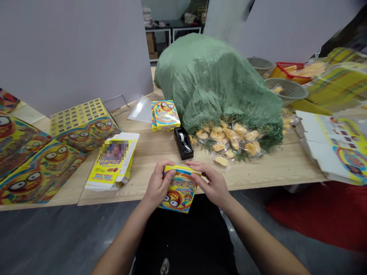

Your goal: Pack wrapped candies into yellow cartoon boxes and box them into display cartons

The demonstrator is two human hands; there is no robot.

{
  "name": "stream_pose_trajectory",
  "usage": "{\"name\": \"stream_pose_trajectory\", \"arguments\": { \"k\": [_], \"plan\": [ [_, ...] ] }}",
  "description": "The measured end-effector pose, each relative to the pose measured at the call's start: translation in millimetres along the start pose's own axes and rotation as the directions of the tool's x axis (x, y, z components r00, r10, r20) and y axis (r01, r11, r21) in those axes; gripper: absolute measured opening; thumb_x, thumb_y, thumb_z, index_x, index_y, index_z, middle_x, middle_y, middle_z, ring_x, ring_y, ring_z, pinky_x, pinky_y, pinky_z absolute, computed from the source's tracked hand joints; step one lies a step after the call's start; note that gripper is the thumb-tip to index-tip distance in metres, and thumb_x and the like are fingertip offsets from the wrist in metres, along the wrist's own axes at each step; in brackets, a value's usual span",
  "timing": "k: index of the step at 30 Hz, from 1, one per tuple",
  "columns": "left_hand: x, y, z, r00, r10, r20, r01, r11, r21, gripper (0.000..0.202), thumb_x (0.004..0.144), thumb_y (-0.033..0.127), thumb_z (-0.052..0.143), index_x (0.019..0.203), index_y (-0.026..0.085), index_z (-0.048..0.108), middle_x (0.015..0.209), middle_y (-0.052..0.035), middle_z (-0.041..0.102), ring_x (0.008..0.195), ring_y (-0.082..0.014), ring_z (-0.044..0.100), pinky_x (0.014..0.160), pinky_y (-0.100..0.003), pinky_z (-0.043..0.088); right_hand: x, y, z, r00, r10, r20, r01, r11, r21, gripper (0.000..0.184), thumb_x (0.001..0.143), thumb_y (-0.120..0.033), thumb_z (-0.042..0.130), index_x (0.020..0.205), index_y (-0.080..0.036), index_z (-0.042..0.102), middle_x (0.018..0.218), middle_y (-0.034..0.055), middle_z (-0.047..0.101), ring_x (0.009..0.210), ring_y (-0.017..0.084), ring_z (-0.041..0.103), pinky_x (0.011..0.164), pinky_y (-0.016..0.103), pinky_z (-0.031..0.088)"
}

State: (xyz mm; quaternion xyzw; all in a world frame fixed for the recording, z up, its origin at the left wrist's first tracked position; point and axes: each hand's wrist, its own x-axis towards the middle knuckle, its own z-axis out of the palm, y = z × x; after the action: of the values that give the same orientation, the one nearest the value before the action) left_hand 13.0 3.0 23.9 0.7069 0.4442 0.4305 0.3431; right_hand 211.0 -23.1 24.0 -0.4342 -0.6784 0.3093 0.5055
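Between my two hands is a small yellow printed carton (180, 193) with a cartoon face in glasses, held over my lap at the table's front edge. My left hand (157, 185) grips its left side, thumb on the front. My right hand (213, 183) holds the upper right corner, fingers along the top edge. Just beyond stands a black tape dispenser (183, 144). Behind it lie similar small cartons (165, 114), stacked. To the left rests a flattened, partly opened yellow carton (110, 164).
A big green woven sack (212, 76) spills wrapped yellow pieces (229, 137) onto the wooden table (155, 152). Large printed boxes (83, 126) crowd the left. Flat cartons (338, 149), a plastic basket (289, 91) and a red tray (295, 72) occupy the right. Clear sheets (142, 110) lie behind.
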Motion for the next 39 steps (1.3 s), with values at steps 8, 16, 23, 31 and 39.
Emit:
{"name": "stream_pose_trajectory", "arguments": {
  "k": [8, 16, 23, 31, 39],
  "plan": [
    [-6.5, -21.2, 3.2, 0.974, 0.183, -0.133, -0.183, 0.983, 0.012, 0.011, 0.094, 0.028, 0.050, 0.102, 0.022, 0.053, 0.099, -0.0033, 0.059, 0.096, -0.0160, 0.059, 0.083, -0.028, 0.047, 1.7, 14.9, 12.7, 0.982, -0.183, -0.055, 0.179, 0.982, -0.064, 0.029, 0.086, -0.011, 0.060, 0.110, -0.026, 0.064, 0.117, 0.0080, 0.068, 0.109, 0.021, 0.065, 0.091, 0.038, 0.055],
    [-13.0, -32.1, 1.6, 0.973, 0.151, -0.175, -0.150, 0.988, 0.023, 0.018, 0.095, 0.026, 0.048, 0.111, 0.023, 0.055, 0.103, -0.0046, 0.059, 0.098, -0.0165, 0.058, 0.086, -0.030, 0.048, 8.1, 20.4, 30.1, 0.989, -0.130, -0.073, 0.124, 0.989, -0.086, 0.023, 0.087, -0.016, 0.060, 0.105, -0.026, 0.069, 0.116, 0.0076, 0.068, 0.107, 0.020, 0.064, 0.093, 0.038, 0.052],
    [-8.9, -43.1, 0.0, 0.907, 0.223, -0.356, -0.201, 0.975, 0.098, 0.013, 0.092, 0.020, 0.052, 0.105, 0.021, 0.053, 0.104, -0.0051, 0.055, 0.102, -0.0172, 0.056, 0.086, -0.032, 0.048, 36.2, 63.6, 15.3, 0.754, 0.597, -0.273, -0.508, 0.794, 0.334, 0.037, 0.083, -0.042, 0.057, 0.116, -0.025, 0.055, 0.120, 0.0069, 0.059, 0.106, 0.021, 0.058, 0.079, 0.035, 0.054],
    [-10.4, -39.3, -22.3, 0.955, 0.296, -0.015, -0.275, 0.905, 0.324, 0.029, 0.091, 0.012, 0.049, 0.117, 0.024, 0.052, 0.110, -0.0067, 0.051, 0.104, -0.0178, 0.055, 0.086, -0.034, 0.052, 81.7, 86.3, 4.4, 0.522, 0.853, 0.005, -0.787, 0.480, 0.387, 0.016, 0.065, -0.032, 0.072, 0.071, -0.019, 0.066, 0.085, 0.0059, 0.067, 0.081, 0.020, 0.060, 0.058, 0.030, 0.054],
    [-12.8, -31.9, -19.8, 0.976, 0.217, -0.033, -0.197, 0.932, 0.304, 0.027, 0.092, 0.014, 0.050, 0.117, 0.024, 0.055, 0.109, -0.0066, 0.050, 0.104, -0.0173, 0.054, 0.088, -0.034, 0.052, 64.3, 85.1, 36.1, 0.532, 0.829, -0.175, -0.600, 0.515, 0.612, 0.027, 0.057, -0.041, 0.072, 0.065, -0.023, 0.054, 0.072, -0.0024, 0.062, 0.078, 0.018, 0.058, 0.061, 0.031, 0.052]
  ]
}}
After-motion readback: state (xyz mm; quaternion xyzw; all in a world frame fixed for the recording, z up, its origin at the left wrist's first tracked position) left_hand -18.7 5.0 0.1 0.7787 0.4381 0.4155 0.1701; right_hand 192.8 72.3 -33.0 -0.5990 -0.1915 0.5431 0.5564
